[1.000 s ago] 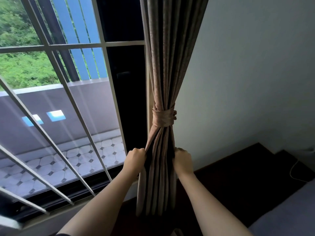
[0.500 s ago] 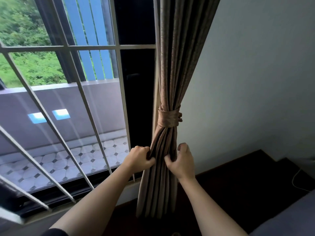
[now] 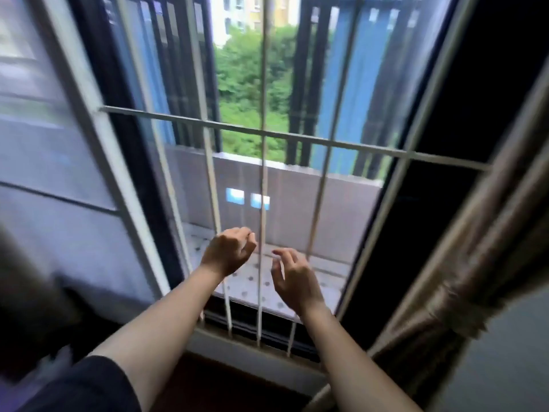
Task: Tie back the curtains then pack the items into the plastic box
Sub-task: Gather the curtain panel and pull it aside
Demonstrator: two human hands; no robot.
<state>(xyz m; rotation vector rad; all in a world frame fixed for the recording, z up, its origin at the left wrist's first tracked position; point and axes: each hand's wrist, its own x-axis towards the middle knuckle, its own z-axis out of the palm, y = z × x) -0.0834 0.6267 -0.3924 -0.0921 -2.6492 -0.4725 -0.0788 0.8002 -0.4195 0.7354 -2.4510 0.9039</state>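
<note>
Before the window, both bare forearms reach forward and neither hand holds anything. Left hand (image 3: 228,252) is raised in front of the white window bars (image 3: 262,173), with its back to the camera and its fingers loosely curled in toward the palm around nothing. Right hand (image 3: 297,279) sits a little lower and just beside it, palm turned inward, fingers slack and slightly spread, thumb apart from them, touching neither the bars nor the fabric. A dark sleeve (image 3: 89,385) covers the left upper arm at the bottom edge. Well off to the right of both hands hangs the curtain (image 3: 487,239), a brownish-grey drape running diagonally down the right side of the frame; its folds are drawn in tight low down by a band of the same cloth, the tie-back (image 3: 445,313), though blur hides how it is fastened. Below the curtain a pale wall (image 3: 505,370) shows. Through the bars lie a grey balcony wall (image 3: 312,191) with two small bright blue-white patches (image 3: 248,199) on it, a light patterned tile floor (image 3: 249,282), blue and dark vertical slats (image 3: 350,84), green trees (image 3: 246,84) and pale buildings (image 3: 237,10) at the top. A dark, blurred shape (image 3: 20,281) fills the left edge; I cannot tell what it is.
</note>
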